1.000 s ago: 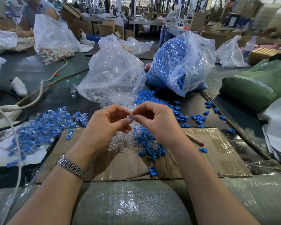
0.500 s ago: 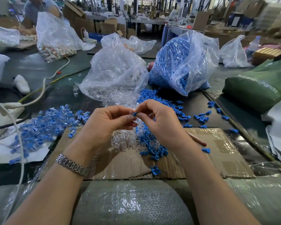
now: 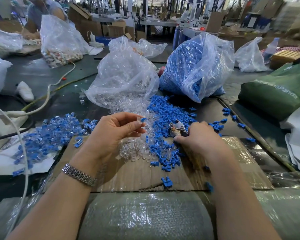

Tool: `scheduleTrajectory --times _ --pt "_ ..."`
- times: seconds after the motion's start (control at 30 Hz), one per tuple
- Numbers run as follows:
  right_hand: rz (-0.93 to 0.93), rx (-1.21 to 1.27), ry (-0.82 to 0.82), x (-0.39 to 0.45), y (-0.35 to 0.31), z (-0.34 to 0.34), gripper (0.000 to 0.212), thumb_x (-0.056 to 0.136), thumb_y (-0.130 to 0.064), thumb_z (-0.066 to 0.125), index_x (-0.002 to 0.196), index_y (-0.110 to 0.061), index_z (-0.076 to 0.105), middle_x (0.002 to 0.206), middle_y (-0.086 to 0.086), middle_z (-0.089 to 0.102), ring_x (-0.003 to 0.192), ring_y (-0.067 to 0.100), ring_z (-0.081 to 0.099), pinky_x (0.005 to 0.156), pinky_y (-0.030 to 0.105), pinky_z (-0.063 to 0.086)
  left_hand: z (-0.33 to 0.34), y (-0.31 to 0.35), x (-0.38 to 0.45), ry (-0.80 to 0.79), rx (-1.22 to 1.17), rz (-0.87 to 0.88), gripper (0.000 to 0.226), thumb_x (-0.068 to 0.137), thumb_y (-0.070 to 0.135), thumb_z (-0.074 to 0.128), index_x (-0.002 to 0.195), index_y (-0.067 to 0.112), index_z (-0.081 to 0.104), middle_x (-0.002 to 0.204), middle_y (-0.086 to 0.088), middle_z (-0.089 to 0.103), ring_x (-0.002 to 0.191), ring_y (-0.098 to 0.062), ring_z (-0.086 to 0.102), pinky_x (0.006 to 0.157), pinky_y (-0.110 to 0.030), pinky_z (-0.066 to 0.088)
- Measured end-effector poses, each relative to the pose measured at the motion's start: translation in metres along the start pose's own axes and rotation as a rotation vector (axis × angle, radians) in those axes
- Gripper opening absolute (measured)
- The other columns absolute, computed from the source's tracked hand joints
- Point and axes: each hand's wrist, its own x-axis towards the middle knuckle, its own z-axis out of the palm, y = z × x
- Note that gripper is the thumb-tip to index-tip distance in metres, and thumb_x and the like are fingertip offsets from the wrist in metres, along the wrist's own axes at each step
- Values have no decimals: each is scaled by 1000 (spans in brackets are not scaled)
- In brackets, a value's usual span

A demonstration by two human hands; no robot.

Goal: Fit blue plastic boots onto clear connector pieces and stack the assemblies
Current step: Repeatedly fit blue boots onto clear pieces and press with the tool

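**Small, light and slick: pinch the clear piece by its flat sides**

The left hand (image 3: 111,134) holds a clear connector piece (image 3: 139,119) with a blue boot (image 3: 143,120) at its end, pinched between thumb and fingertips above the desk (image 3: 59,103). The right hand (image 3: 200,137) is closed around a small metal tool (image 3: 178,126) amid the loose blue boots (image 3: 164,153). Finished assemblies (image 3: 50,135) lie heaped to the left. Both parts look feather-light; the connector seems stiff, glossy and liable to slip, the boot softer. Hold the connector by its flat sides, leaving the open end free for the boot
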Motion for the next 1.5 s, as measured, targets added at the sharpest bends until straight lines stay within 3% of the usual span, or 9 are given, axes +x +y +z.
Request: scheduleTrajectory --times 0.1,0.3,0.43,0.53,0.6,0.7,0.97,1.33,1.5 --pt "-34 -17 -7 0 -2 2 52 88 -57 70 72 -16 43 98 13 50 94 29 44 77 39 41 -1 -1 1 28 -26 -14 21 82 17 73 102 10 78 100 -17 77 93 -32 75 76 -27 60" --pt "-75 71 27 -2 5 -5 42 86 -39 77 71 -7 55 67 8 52 65 24 49 53 31 33 -4 -3 3 37 -67 -28 19 82 18 74 99 16 80 102 -16 76 94 -31 75 76 -27 60" --pt "-74 278 70 -2 7 -8 38 92 -36 65 73 -3 65 63 9 52 55 21 43 53 31 33 -4 -2 4 39 -98 -29 18 82 18 74 99 17 80 104 -16 76 94 -30 75 76 -26 59" --pt "-96 599 34 -7 8 -17 29 95 -28 62 80 -3 66 71 12 67 61 30 62 68 40 54 -3 0 4 49 -168 -46 17 82 16 74 97 17 80 106 -17 76 95 -27 75 74 -25 59" --pt "-172 721 -35 -11 7 -23 17 93 -22 71 91 -6 73 76 10 72 70 28 72 85 45 61 -3 1 4 62 -223 -63 17 81 15 74 97 16 80 107 -17 76 98 -26 75 74 -25 59" --pt "-300 854 -276 -19 -1 -22 31 95 -21 69 110 6 69 80 10 66 74 21 67 86 40 62 -2 1 5 77 -296 -76 17 81 14 73 95 17 81 109 -16 76 102 -25 74 77 -27 59" --pt "-432 758 -429 -32 -24 -11 31 103 -18 58 114 10 63 92 11 72 85 24 71 81 32 61 7 1 8 85 -273 -60 19 73 17 76 92 19 82 104 -7 77 100 -18 72 78 -25 59" --pt "-475 692 -434 -31 -24 -9 32 104 -29 58 99 1 65 90 9 78 87 23 76 87 41 61 11 -3 7 58 -94 19 22 77 18 76 99 19 80 101 -6 78 94 -17 72 78 -24 59" --pt "-452 662 -420 -33 -23 -8 47 102 -45 56 103 0 67 76 5 74 71 24 74 65 27 56 14 -3 6 79 14 66 15 77 18 76 89 24 82 102 -2 79 90 -12 73 75 -20 57"
